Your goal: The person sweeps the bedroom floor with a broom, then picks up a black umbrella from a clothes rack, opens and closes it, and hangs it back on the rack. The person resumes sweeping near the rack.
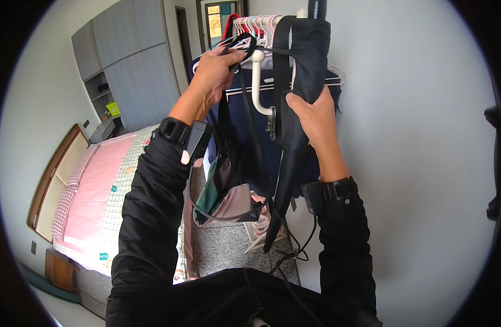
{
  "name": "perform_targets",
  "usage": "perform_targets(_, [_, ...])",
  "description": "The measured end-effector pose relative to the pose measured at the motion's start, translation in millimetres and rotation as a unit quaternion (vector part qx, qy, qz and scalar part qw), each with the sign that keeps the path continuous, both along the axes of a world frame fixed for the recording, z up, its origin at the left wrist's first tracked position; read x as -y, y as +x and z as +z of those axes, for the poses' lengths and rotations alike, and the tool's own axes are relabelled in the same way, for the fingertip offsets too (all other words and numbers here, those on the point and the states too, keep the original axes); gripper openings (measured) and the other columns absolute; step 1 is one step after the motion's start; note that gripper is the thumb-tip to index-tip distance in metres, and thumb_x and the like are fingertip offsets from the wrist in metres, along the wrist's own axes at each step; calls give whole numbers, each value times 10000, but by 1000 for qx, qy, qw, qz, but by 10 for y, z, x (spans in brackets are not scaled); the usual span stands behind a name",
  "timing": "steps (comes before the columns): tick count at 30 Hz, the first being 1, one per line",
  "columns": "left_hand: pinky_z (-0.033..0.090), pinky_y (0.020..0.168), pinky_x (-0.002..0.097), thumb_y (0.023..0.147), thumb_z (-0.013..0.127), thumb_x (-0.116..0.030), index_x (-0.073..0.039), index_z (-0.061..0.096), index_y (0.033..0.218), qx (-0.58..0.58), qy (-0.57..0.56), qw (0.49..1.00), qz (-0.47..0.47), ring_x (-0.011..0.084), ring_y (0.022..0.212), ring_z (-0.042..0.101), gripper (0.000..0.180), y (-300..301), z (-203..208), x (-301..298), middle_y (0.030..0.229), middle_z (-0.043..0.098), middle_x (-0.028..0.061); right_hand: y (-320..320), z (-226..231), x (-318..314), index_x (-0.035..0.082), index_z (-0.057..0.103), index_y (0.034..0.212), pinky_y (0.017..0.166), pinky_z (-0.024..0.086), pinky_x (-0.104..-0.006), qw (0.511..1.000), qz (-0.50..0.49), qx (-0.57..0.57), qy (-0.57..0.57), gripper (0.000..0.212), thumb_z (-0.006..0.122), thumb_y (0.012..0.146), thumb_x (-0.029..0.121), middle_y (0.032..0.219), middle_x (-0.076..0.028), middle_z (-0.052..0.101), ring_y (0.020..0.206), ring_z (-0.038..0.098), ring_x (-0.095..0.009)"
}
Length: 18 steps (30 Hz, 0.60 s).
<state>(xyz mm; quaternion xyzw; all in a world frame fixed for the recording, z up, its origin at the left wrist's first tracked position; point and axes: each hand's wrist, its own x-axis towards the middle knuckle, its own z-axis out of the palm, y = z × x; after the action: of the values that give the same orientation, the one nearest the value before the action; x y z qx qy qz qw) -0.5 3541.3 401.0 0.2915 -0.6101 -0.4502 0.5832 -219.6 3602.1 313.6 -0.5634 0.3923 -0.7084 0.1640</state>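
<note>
My right hand (316, 114) is closed around a long, tapered black fabric item (310, 60), wide at the top and narrowing to a point low down; its exact kind is unclear. Pinched between the fingers of my left hand (215, 73) is a looped black strap (244, 42), and a thin band runs from there across to the black item. Between my hands a white hook (257, 82) with a round knob sticks out from the clothes rack. Beside it hangs a wide black webbing strap (282, 65). Below my left hand hangs a bag with green, pink and dark panels (223, 199).
Dark blue clothes (245, 117) and several pale hangers (261, 23) fill the rack. A bed (92, 191) with pink bedding stands at left, before a grey wardrobe (125, 65). A plain wall (403, 136) borders the right. Loose black cables (294, 253) dangle near my body.
</note>
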Motion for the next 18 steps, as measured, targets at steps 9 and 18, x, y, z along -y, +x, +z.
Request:
perform_targets(9, [196,407,249,1017,647,-177,-92,640,944,10,132,990,-50,50,429,338,112,-33,-1087,134,616,446,-69,-192,-831,7,-46,552,1282,915,561,-399,988,-87,-94,90,612,818,800,222,1113,-257,734,1046,736,-371])
perform_targets(18, [221,397,228,1043,597,-159,-27,637,1050,-36,190,979,-66,51,420,312,137,92,-1941,-79,600,410,-51,-99,-1724,146,-2,569,1325,922,545,-368,994,-49,-37,90,625,840,785,160,1119,-172,730,1022,712,-277])
